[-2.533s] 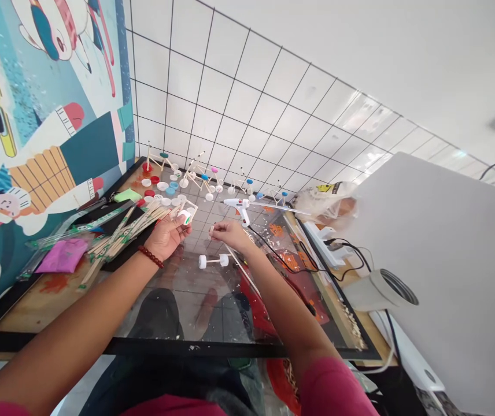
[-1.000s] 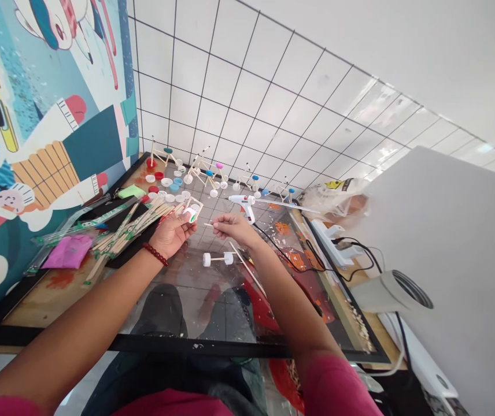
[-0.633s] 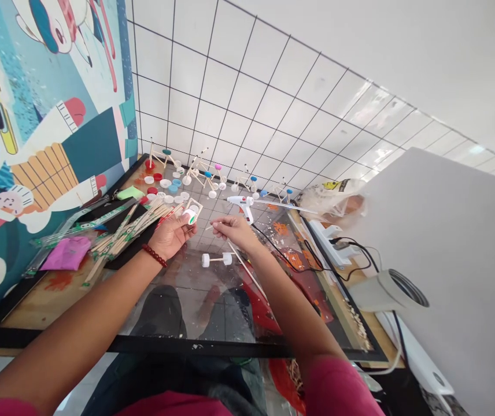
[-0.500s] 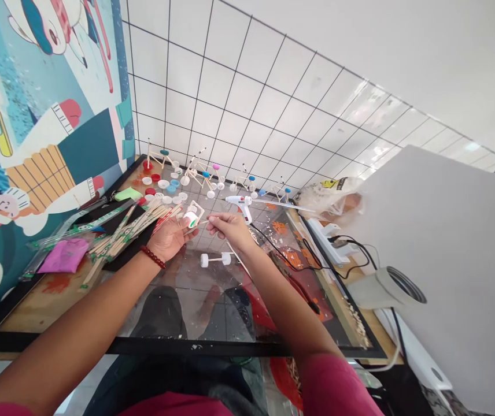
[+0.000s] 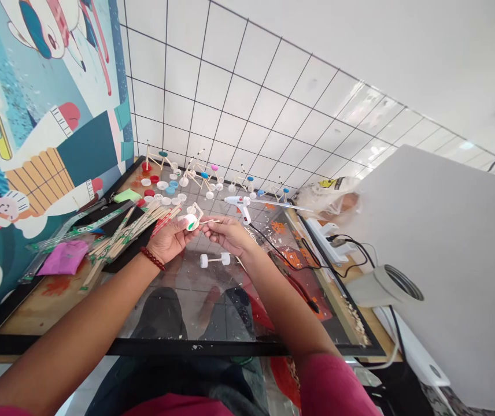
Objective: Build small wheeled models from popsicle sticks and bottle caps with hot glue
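My left hand (image 5: 168, 239) is closed on a white bottle cap with a green mark (image 5: 190, 221), held above the glass table (image 5: 195, 312). My right hand (image 5: 226, 232) pinches a thin wooden stick (image 5: 210, 222) whose tip meets the cap. Both hands are close together. Just in front of them on the glass lies a stick axle with two white caps (image 5: 214, 260). A red bead bracelet sits on my left wrist.
Bundles of wooden sticks (image 5: 128, 231) and a pink bag (image 5: 62, 256) lie at the left. Loose caps (image 5: 161, 188) and several stick-and-cap models (image 5: 206, 177) stand at the back. A white glue gun (image 5: 239, 204), its cord, a power strip (image 5: 326, 236) and a lamp (image 5: 381, 286) are at the right.
My right hand has moved left toward my left hand, bringing the stick's tip up to the cap. The view has shifted slightly.
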Motion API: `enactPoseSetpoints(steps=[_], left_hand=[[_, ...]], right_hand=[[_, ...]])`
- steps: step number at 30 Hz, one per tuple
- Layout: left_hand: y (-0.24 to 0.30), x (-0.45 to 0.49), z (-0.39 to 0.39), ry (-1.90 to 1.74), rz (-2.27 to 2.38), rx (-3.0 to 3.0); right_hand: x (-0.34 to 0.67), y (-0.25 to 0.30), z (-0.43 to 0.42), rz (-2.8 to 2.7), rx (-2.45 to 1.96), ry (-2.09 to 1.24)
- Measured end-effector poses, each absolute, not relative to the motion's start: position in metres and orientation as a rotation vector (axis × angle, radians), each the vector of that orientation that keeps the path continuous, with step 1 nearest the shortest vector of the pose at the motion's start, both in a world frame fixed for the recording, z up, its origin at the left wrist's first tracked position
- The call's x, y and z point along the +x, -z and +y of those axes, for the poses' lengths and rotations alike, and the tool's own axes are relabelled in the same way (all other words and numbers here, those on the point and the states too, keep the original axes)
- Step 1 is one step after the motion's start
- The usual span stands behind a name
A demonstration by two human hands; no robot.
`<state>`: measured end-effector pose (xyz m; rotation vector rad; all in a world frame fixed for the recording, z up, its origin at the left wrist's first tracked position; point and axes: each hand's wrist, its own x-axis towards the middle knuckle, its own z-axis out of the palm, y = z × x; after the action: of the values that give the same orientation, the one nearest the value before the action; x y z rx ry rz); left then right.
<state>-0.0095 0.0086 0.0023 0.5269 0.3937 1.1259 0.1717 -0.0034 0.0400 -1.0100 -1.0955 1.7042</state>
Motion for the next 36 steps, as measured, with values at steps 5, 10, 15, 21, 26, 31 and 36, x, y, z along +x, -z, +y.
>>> enactPoseSetpoints(steps=[5, 10, 15, 21, 26, 31, 36], left_hand=[[-0.004, -0.009, 0.008, -1.105, 0.335, 0.562], [-0.002, -0.01, 0.007, -1.042, 0.35, 0.571], [-0.004, -0.011, 0.005, -1.027, 0.404, 0.563], [-0.005, -0.009, 0.006, -1.107, 0.388, 0.492], [-0.004, -0.008, 0.007, -1.106, 0.391, 0.478], [-0.004, -0.008, 0.007, -1.113, 0.398, 0.472], [-0.002, -0.008, 0.007, -1.117, 0.395, 0.484]], right_hand=[[0.17, -0.037, -0.007, -1.17, -1.084, -1.605], [0.166, -0.035, -0.006, -1.312, -1.12, -1.233], [0.179, -0.033, 0.002, -1.416, -1.322, -1.042], [0.188, -0.026, 0.006, -1.894, -1.665, -0.611], [0.187, -0.017, 0.009, -1.996, -1.722, -0.525], [0.188, -0.014, 0.01, -1.993, -1.734, -0.496], [0.186, -0.012, 0.009, -1.921, -1.735, -0.568]])
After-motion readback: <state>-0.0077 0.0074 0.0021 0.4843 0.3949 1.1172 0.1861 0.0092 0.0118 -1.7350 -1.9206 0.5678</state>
